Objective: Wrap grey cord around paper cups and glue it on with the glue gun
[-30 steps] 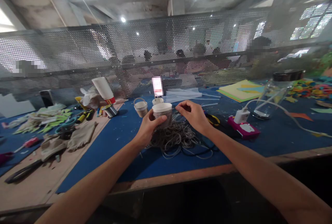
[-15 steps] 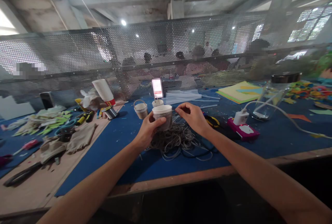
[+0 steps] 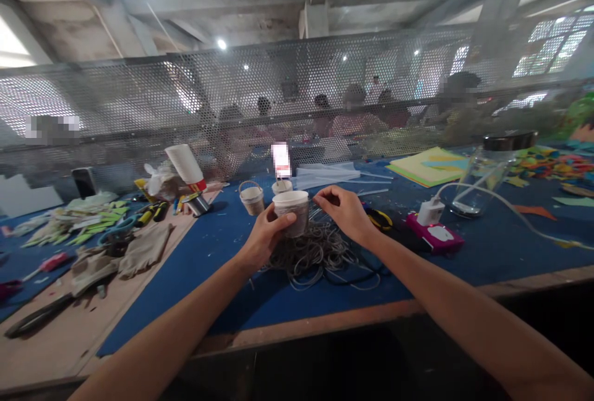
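Observation:
My left hand (image 3: 270, 231) is wrapped round a paper cup (image 3: 297, 215) whose side is covered in grey cord, its white rim upward. To the right of the rim, my right hand (image 3: 341, 208) is closed in a pinch; what sits between its fingertips is too small to make out. Below both hands lies a tangled heap of grey cord (image 3: 325, 252) on the blue table mat. Behind the held cup stands another cup (image 3: 281, 186), partly hidden. A small cord-wrapped cup with a handle (image 3: 252, 199) stands to its left.
A lit phone (image 3: 281, 159) stands at the back. On the left are stacked paper cups (image 3: 184, 164), gloves (image 3: 146, 247) and scissors (image 3: 118, 232). To the right are a magenta power socket (image 3: 436, 235), a glass jar (image 3: 485, 178) and coloured sheets (image 3: 429, 166). A perforated screen (image 3: 288, 79) runs behind.
The hands and the cup keep nearly the same positions. The view has shifted very slightly, and nothing has visibly been picked up or let go.

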`<state>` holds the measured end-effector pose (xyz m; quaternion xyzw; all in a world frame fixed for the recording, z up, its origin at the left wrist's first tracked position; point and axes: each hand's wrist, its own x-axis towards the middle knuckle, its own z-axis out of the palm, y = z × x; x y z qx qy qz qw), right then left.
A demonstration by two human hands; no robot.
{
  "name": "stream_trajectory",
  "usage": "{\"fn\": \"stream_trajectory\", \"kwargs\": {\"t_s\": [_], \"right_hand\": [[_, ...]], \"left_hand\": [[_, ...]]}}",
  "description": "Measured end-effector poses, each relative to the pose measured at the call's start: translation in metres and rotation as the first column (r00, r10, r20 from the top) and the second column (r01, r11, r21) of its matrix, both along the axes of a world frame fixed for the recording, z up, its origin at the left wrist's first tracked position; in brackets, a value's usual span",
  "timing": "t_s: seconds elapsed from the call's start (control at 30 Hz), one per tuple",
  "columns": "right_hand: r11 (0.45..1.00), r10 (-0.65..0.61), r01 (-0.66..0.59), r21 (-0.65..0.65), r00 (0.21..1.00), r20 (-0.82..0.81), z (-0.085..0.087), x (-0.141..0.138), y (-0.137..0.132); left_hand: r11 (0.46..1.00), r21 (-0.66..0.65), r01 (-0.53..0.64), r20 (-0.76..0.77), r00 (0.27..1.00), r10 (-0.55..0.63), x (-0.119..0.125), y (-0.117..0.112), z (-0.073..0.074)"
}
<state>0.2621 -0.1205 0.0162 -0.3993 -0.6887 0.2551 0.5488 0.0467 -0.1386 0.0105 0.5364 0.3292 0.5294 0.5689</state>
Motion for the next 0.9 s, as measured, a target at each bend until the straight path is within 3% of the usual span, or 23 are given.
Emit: {"fn": "stream_trajectory", "kwargs": {"t_s": [0.9], "right_hand": [[0.999,0.03,-0.03,-0.021,0.999,0.011,-0.001,0.0,0.0013]], "left_hand": [[0.994,-0.009,0.11,0.055,0.992,-0.109,-0.0042,0.0041,-0.0039]]}}
